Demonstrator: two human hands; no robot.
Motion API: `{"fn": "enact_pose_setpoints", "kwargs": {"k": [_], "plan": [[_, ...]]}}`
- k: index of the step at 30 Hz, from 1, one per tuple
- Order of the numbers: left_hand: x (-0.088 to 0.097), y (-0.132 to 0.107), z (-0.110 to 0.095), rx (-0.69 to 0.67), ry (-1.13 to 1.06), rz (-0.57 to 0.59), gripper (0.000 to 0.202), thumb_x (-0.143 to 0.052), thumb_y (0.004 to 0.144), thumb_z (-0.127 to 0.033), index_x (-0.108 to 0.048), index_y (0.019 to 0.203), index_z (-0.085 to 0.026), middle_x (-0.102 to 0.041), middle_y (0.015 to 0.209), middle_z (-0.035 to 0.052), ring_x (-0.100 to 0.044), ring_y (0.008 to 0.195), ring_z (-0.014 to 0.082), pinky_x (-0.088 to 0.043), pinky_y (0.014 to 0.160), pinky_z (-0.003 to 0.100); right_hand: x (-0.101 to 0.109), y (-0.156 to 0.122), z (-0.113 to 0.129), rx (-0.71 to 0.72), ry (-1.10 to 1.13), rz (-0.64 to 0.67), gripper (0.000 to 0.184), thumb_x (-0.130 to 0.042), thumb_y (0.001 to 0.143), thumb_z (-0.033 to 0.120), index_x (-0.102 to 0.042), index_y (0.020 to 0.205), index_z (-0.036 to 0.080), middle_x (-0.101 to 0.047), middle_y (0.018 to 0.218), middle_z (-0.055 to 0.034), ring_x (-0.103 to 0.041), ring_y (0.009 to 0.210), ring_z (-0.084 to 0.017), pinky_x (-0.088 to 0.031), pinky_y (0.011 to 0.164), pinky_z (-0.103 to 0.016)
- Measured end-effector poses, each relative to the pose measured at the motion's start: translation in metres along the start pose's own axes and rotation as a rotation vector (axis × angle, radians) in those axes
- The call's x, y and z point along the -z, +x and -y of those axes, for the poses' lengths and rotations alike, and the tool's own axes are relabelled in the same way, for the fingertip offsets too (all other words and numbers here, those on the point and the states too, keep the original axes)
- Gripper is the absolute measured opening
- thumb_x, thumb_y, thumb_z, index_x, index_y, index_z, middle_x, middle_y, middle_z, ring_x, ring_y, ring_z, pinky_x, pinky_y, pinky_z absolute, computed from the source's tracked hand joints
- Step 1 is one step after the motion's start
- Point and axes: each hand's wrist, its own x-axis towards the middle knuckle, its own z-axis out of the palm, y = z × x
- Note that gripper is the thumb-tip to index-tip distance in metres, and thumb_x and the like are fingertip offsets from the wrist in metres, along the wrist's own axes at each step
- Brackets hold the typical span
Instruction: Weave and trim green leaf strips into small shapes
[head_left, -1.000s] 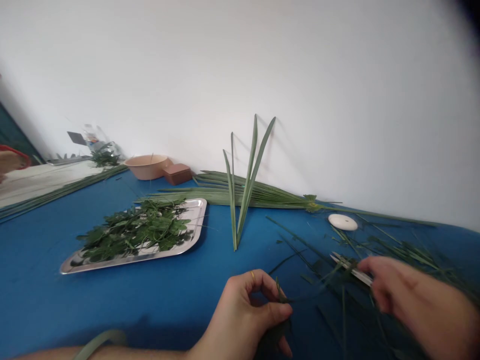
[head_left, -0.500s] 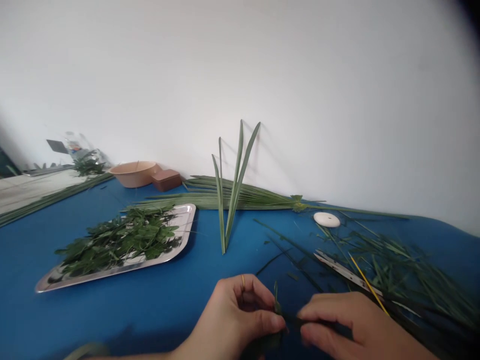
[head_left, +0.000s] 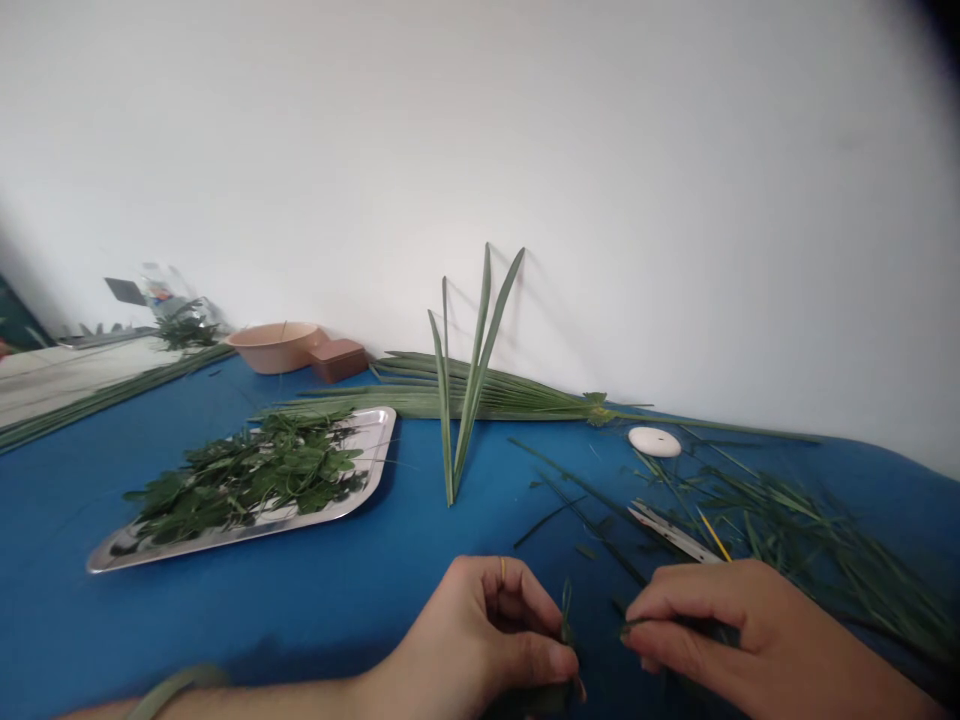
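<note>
"2 hands at work: gripping what?"

"Left hand (head_left: 457,635) pinches a green piece (head_left: 565,628), low at centre; right hand (head_left: 772,630), just beside, pinches a strip (head_left: 625,630) between thumb and fingers."

"How far along?"

"Partway, I'd judge: thin offcuts (head_left: 817,535) lie strewn at right, and the piece is in hand, not set down. What's left, I can't tell."

"Textures?"

"Shiny metal tray (head_left: 381,445), lobed leaves (head_left: 292,465) heaped on it; 4 smooth, tapering blades (head_left: 471,410) standing splayed; a smooth white oval (head_left: 654,441)."
</note>
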Motion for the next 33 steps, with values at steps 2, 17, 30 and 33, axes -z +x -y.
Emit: {"fn": "enact_pose_setpoints", "kwargs": {"k": [2,17,30,33], "plan": [[0.0,-0.001,-0.001,0.03,-0.013,0.022,0.023,-0.069,0.053,-0.017,-0.051,0.064,-0.01,-0.06,0.056,0.0033,-0.054,0.048,0.0085,-0.039,0.046,0.017,0.001,0.0,0.0,-0.05,0.095,0.009,0.014,-0.056,0.063,0.028,-0.063,0.053,0.023,-0.06,0.052,0.0032,-0.052,0.05,-0.01,-0.036,0.046,-0.018],[-0.003,-0.004,-0.009,0.105,0.005,0.083,0.021,-0.072,0.048,-0.016,-0.056,0.06,-0.01,-0.059,0.056,0.0008,-0.053,0.05,0.0077,-0.038,0.051,0.017,-0.024,-0.006,0.011,-0.267,1.172,-0.107,0.019,-0.069,0.056,0.016,-0.061,0.073,0.02,-0.066,0.068,0.0016,-0.061,0.066,-0.011,-0.047,0.056,-0.016],[-0.002,-0.003,-0.001,0.097,0.014,0.115,0.023,-0.073,0.047,-0.017,-0.056,0.061,-0.009,-0.06,0.057,0.0012,-0.053,0.05,0.007,-0.038,0.05,0.017,-0.013,-0.003,0.005,-0.239,1.054,-0.16,0.043,-0.066,0.059,0.023,-0.053,0.1,0.018,-0.064,0.064,0.0004,-0.054,0.049,-0.006,-0.043,0.044,-0.011],[-0.002,-0.003,-0.001,0.041,-0.016,0.066,0.023,-0.073,0.047,-0.018,-0.056,0.061,-0.009,-0.061,0.057,0.0023,-0.055,0.052,0.0091,-0.039,0.051,0.018,-0.016,-0.004,0.001,-0.222,0.853,0.128,0.068,-0.064,0.057,0.027,-0.038,0.118,0.013,-0.061,0.054,0.0013,-0.051,0.039,-0.006,-0.035,0.033,-0.011]]}}
